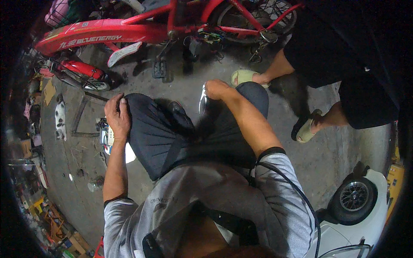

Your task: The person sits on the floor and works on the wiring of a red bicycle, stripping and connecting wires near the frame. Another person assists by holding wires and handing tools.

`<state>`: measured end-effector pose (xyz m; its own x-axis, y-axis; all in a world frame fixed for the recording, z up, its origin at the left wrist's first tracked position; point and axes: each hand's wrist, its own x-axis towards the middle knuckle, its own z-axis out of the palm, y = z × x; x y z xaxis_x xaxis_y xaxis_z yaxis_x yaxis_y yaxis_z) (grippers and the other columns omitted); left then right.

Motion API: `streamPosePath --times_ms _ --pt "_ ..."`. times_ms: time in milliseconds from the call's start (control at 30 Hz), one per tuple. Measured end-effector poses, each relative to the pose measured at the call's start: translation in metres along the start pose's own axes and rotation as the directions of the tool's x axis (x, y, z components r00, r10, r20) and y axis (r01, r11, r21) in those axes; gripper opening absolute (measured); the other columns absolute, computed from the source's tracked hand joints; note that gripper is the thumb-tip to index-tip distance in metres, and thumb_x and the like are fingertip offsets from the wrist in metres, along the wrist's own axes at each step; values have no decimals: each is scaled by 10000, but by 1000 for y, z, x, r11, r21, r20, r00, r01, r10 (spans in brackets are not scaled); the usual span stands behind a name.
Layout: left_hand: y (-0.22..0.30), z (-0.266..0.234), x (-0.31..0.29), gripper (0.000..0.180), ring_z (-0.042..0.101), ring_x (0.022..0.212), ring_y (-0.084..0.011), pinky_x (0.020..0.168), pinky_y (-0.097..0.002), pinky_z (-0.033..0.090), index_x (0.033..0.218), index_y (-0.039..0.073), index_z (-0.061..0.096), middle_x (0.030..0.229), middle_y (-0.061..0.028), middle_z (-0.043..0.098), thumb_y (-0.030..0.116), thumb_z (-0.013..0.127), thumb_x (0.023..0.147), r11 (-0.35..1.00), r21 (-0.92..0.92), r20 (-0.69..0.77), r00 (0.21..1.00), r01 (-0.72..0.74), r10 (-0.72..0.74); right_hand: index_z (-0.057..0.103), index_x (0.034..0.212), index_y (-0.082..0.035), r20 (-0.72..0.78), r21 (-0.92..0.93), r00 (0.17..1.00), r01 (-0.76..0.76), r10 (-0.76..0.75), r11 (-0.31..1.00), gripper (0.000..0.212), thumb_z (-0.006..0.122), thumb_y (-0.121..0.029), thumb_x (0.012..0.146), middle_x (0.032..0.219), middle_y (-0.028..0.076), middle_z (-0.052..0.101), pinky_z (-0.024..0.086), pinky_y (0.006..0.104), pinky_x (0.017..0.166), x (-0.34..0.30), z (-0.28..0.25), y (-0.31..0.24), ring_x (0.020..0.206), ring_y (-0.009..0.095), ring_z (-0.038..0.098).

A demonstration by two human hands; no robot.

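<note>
Right fingers point(210, 89) grip silver tool point(202, 102), forearm point(247, 116) slanting inward.

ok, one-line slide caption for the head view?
Right hand holding a silvery pliers-like tool, left hand at the left knee, red bike ahead.

dim, uneven light | dark shadows on floor point(292, 165) | edges bent | rim black

I count one held tool point(202, 101), two slippers point(244, 77), apparently one cat point(60, 117)
</note>
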<state>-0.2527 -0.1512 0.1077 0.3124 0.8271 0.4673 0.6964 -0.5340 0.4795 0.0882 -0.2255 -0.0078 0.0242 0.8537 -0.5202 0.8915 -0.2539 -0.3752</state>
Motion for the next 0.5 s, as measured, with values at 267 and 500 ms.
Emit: streamPosePath --times_ms 267,500 --pt "-1 0 0 197 533 998 -303 917 -361 384 1010 27 638 1025 -135 621 153 539 895 999 -7 -14 999 -34 34 659 993 -17 -10 8 999 -38 38 999 279 541 -156 783 1073 209 627 478 453 872 -5 -4 -5 1012 377 597" --pt "-7 2 -2 228 532 997 -294 916 -359 376 995 28 651 1030 -132 620 198 515 925 999 -33 -11 1000 19 -19 660 972 -19 -14 -38 997 -73 72 997 273 558 -204 799 1080 201 626 478 454 872 -6 -7 -9 1020 369 596"
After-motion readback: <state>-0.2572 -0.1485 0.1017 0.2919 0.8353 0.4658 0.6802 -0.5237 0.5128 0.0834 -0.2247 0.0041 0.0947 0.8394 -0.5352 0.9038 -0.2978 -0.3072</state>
